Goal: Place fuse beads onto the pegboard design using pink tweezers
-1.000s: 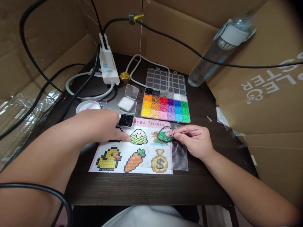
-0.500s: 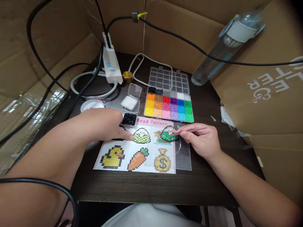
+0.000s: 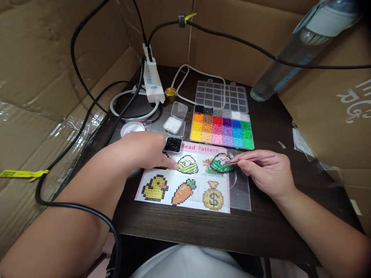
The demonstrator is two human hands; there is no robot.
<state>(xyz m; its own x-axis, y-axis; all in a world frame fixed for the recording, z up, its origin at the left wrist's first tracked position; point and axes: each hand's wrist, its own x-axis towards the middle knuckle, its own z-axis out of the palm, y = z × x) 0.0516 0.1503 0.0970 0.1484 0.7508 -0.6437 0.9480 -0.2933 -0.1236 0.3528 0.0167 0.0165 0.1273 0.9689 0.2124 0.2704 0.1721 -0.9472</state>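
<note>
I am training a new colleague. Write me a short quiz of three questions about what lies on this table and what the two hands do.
1. True or false: the right hand holds tweezers with the tips at the green and white bead figure.
2. What does the left hand press on? A. a keyboard B. the pattern sheet C. a plate of food
3. Fill in: the small open box just beyond the left hand holds ____ beads.

Key: 1 true; 2 B; 3 black.
</note>
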